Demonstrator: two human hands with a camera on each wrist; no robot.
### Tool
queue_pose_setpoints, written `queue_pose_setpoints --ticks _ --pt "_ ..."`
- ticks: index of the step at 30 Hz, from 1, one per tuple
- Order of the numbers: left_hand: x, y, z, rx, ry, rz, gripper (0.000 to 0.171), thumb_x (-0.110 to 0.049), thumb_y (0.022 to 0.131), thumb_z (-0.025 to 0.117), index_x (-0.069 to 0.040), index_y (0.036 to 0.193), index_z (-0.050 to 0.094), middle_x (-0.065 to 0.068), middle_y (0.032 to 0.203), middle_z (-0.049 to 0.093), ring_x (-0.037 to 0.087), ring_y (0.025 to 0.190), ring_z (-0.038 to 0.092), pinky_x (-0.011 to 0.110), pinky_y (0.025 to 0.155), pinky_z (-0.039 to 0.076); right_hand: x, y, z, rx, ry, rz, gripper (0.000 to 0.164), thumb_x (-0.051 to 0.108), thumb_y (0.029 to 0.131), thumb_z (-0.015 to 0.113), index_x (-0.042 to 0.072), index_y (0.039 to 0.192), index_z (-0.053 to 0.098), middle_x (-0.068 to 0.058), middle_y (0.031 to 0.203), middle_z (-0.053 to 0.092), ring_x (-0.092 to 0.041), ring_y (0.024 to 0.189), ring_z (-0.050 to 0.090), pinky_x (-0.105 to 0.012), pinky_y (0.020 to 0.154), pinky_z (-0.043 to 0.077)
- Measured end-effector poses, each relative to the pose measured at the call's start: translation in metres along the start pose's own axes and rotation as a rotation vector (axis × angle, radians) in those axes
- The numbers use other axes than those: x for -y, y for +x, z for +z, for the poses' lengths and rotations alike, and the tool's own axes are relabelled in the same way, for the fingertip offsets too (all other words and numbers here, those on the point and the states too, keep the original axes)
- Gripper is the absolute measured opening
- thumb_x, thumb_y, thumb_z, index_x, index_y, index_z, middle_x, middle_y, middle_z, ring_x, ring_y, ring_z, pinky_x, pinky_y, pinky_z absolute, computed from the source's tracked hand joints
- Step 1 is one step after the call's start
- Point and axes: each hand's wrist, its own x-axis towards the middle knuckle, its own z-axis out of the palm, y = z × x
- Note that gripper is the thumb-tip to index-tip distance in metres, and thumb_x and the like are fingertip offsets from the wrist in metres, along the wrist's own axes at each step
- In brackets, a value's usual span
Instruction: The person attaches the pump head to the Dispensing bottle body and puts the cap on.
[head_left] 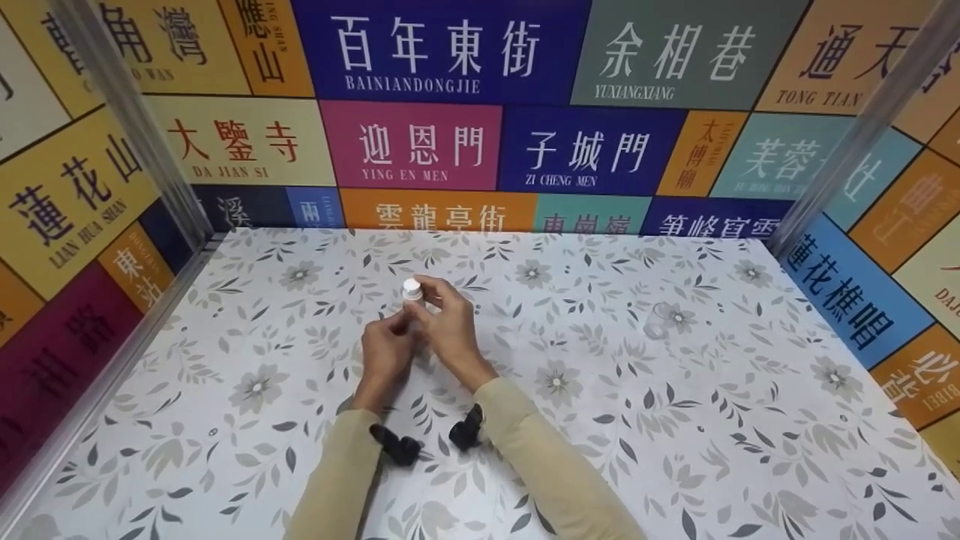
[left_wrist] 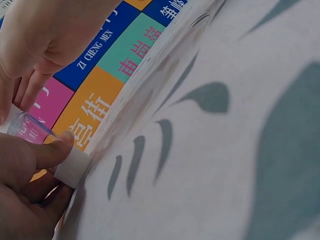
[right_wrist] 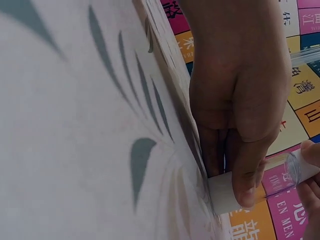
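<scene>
A small clear cylinder (right_wrist: 277, 181) with a white top (head_left: 412, 287) and a white base (right_wrist: 223, 194) stands upright on the patterned tabletop. My left hand (head_left: 386, 351) pinches the white base between thumb and fingers, low against the table. Higher up, my right hand (head_left: 452, 324) holds the white top with thumb and fingertips. In the left wrist view the see-through wall (left_wrist: 31, 128) shows between both hands, and the base (left_wrist: 73, 168) sticks out past the left thumb. Fingers hide part of the cylinder in the head view.
A clear, see-through item (head_left: 659, 321) lies on the tabletop (head_left: 495, 457) to the right of the hands. Printed panels (head_left: 420, 146) with coloured blocks and lettering wall in the back and both sides. Black wrist cameras (head_left: 399, 448) sit at both cuffs.
</scene>
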Motion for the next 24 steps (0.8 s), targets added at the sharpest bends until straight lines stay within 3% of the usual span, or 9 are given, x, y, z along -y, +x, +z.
queue_pose_setpoints --ticks 9,17,24 --pt "0.000 0.000 0.000 -0.011 0.021 0.040 0.040 0.001 0.080 0.074 -0.002 0.120 0.070 0.018 0.114 0.074 0.028 0.106 0.071 0.040 0.092 0.056 0.004 0.002 -0.004 0.051 0.041 0.064 0.039 0.005 0.085 0.077 0.001 0.122 0.067 -0.018 0.115 0.072 -0.029 0.111 0.070 -0.028 0.097 0.055" --pt "0.002 -0.003 0.002 0.016 0.012 0.004 0.040 -0.002 0.083 0.075 -0.003 0.122 0.069 0.017 0.121 0.071 0.025 0.110 0.069 0.036 0.089 0.057 0.011 -0.001 -0.009 0.088 0.075 0.146 0.045 0.013 0.086 0.077 0.002 0.128 0.064 -0.019 0.127 0.068 -0.033 0.118 0.067 -0.037 0.102 0.053" --pt "-0.001 -0.001 0.001 0.027 0.005 -0.025 0.040 -0.004 0.082 0.076 -0.003 0.122 0.069 0.017 0.126 0.069 0.028 0.114 0.068 0.038 0.091 0.057 0.015 0.005 -0.026 0.139 -0.005 0.113 0.046 0.018 0.088 0.077 0.003 0.129 0.063 -0.016 0.133 0.065 -0.030 0.125 0.062 -0.043 0.107 0.050"
